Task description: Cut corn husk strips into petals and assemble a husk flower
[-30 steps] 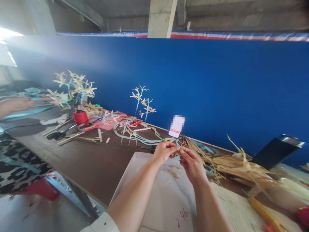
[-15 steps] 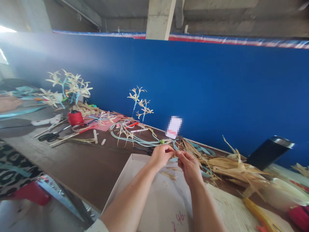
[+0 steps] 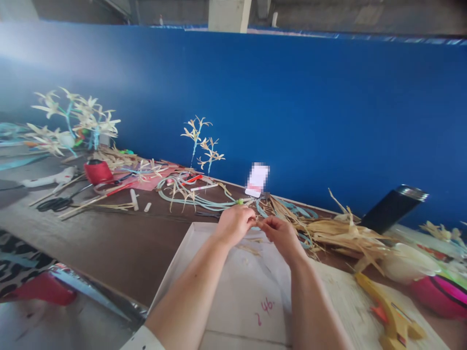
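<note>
My left hand (image 3: 235,226) and my right hand (image 3: 282,236) meet fingertip to fingertip above the far end of a shallow white box (image 3: 178,262). Both are closed in a pinch. What sits between the fingertips is too small and covered to name. Inside the box, below the hands, lie pale dry husk scraps (image 3: 250,250). Just beyond the fingers, pale blue strips (image 3: 204,201) spread over the table. A heap of dried husks (image 3: 335,236) lies to the right of my right hand. Dark scissors (image 3: 207,214) lie partly hidden behind my left hand.
Husk flowers on blue stems (image 3: 197,133) stand against the blue partition (image 3: 328,112), beside a propped phone (image 3: 255,187). A white glue gun (image 3: 49,180) and red spool (image 3: 98,172) lie left. At right are a dark tumbler (image 3: 390,209), yellow glue gun (image 3: 396,316) and pink pouch (image 3: 438,294).
The view has tilted down and shifted slightly, so more of the right side shows. Both hands stay together over the box, fingers still pinched. The other person's hand at far left is out of view.
</note>
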A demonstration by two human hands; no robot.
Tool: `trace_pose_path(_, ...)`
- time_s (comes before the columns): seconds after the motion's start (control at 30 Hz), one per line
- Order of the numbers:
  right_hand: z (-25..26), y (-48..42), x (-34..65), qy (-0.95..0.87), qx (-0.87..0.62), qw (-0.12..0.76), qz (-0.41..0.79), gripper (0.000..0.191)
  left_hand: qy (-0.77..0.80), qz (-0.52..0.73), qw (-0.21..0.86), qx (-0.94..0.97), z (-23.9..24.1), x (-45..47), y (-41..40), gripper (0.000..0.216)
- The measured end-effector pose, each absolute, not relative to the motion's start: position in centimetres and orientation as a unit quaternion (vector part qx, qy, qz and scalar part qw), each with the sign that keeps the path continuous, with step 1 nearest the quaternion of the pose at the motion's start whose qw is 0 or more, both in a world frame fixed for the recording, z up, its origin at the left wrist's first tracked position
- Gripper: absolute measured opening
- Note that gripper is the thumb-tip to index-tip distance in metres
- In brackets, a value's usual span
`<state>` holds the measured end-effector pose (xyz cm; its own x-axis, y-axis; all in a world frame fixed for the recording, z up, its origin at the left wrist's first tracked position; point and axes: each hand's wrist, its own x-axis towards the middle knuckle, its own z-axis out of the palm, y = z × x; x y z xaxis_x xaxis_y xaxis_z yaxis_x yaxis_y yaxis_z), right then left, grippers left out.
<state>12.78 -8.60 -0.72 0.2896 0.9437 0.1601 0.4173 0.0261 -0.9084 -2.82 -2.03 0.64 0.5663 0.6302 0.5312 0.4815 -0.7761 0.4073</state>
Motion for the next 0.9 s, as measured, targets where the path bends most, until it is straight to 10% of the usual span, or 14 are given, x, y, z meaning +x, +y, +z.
trace_pose_path(0.47, -1.4, -7.9, 12.1, -0.560, -0.657, 0.470, 0.181, 0.032, 0.362, 0.316, 0.100, 0.871, 0.9, -2.6, -2.6, 0.014)
trace_pose_path(0.9, -0.3, -8.1, 14.8, -0.217, -0.681, 0.693, 0.091, 0.039, 0.487, 0.338, 0.120, 0.797, -0.6, -1.6, -2.5, 0.022)
